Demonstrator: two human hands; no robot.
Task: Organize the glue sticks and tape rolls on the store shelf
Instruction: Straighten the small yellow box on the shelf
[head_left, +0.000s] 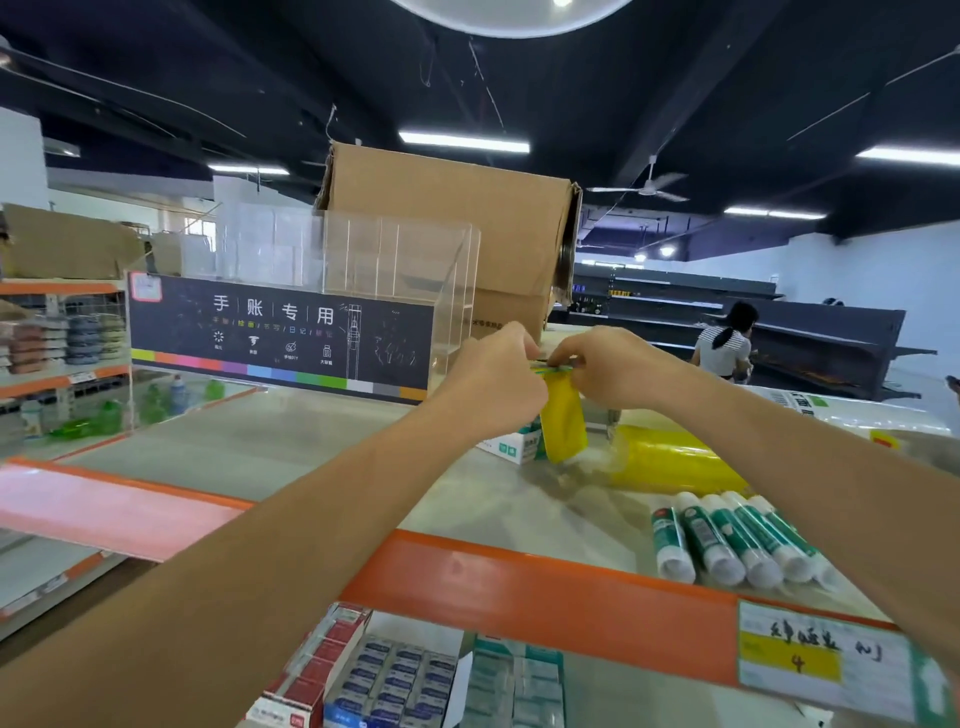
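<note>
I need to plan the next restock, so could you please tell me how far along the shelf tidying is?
Done: five glue sticks lie in a neat row at the shelf front. In hand: the left hand and right hand pinch the top of a yellow packet. Left: the yellow roll pack and small white box behind remain loose.
</note>
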